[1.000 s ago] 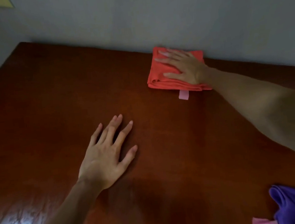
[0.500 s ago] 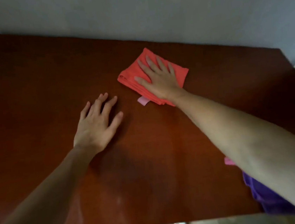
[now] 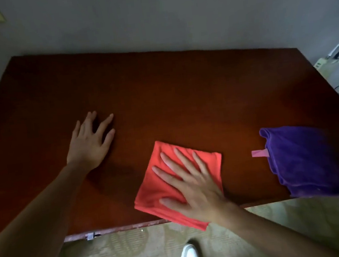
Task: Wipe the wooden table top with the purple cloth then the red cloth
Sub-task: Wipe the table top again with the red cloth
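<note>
Head view, red cloth (image 3: 156,184): folded square at the table's near edge, one corner hanging over it.
Right hand (image 3: 194,186): you press flat with fingers spread, so the cloth slides with your palm.
Left hand (image 3: 90,143): open on the wooden table top (image 3: 181,89), likely bracing you.
Purple cloth (image 3: 303,161): bunched at the near right corner, apparently set aside.

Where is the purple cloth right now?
In the head view the purple cloth lies bunched at the table's near right corner, untouched, right of the red cloth under the right hand.
</note>
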